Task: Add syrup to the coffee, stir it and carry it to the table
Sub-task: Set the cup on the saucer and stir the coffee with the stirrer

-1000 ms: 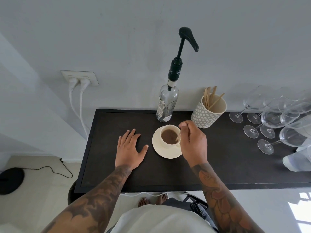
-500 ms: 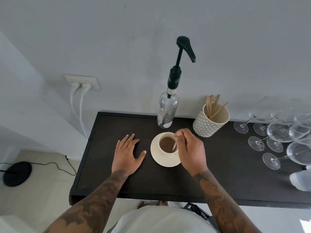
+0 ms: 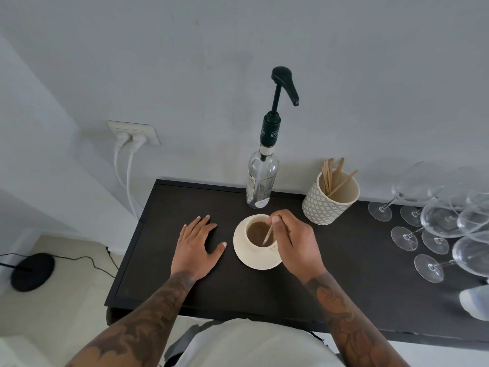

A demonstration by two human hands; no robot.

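Observation:
A cream cup of brown coffee (image 3: 258,231) stands on a cream saucer (image 3: 255,262) on the dark counter (image 3: 344,266). My right hand (image 3: 296,243) hovers over the cup's right side and pinches a thin wooden stirrer (image 3: 267,235) whose tip dips into the coffee. My left hand (image 3: 197,247) lies flat on the counter, fingers spread, just left of the saucer. Behind the cup stands a clear glass syrup bottle (image 3: 260,182) with a black pump head (image 3: 284,83).
A patterned white cup (image 3: 326,205) of several wooden stirrers sits at the back right of the bottle. Several wine glasses (image 3: 434,221) crowd the counter's right end. Two white plugs (image 3: 129,140) hang from a wall socket at left. The counter's front edge is near my body.
The stirrer's tip has moved round inside the cup as my right hand turns it. My left hand has stayed flat on the counter. The camera view has tilted slightly.

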